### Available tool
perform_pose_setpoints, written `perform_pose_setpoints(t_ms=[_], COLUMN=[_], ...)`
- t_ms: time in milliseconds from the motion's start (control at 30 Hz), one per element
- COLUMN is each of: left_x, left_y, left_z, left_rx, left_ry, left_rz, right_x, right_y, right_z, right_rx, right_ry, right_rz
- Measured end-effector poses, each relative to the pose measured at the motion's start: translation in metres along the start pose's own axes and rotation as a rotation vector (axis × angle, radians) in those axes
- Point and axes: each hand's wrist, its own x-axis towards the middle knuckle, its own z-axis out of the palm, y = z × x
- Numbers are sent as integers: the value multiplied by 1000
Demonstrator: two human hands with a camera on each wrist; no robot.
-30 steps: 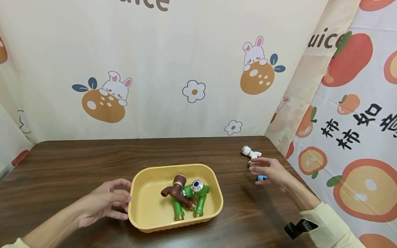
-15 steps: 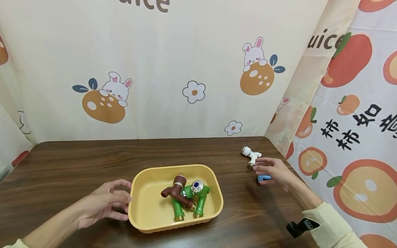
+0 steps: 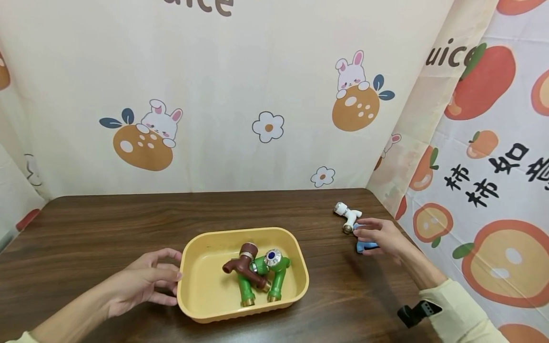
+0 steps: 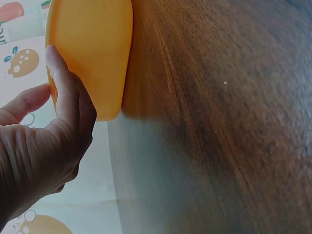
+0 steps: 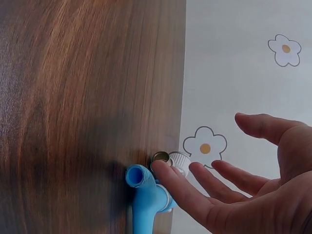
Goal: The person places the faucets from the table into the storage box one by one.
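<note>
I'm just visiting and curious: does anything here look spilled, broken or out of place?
Nothing looks spilled or visibly damaged. The untidiest spot is inside the yellow tray, where the brown tap lies slanted across green tap parts. The white tap lies outside, on the table.

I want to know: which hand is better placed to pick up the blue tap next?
The right hand, I think: its fingers are close to the blue tap and hold nothing. The left hand is at the yellow tray, which lies between it and the tap.
</note>
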Motion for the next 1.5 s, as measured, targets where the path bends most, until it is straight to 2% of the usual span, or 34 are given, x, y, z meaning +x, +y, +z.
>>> perform_pose_setpoints(t_ms=[800,1300,1500], left_x=[0,0,0], left_y=[0,-2,-2], left_z=[0,-2,-1], left_rx=[-4,-15,-9], left_ry=[6,-14,0], left_rz=[-3,12,4], right_x=[3,10,11], right_y=[4,10,11], right_z=[-4,-7,-9], right_rx=[-52,-102,-121], right_ry=[39,52,57], right_rz=[17,9,8])
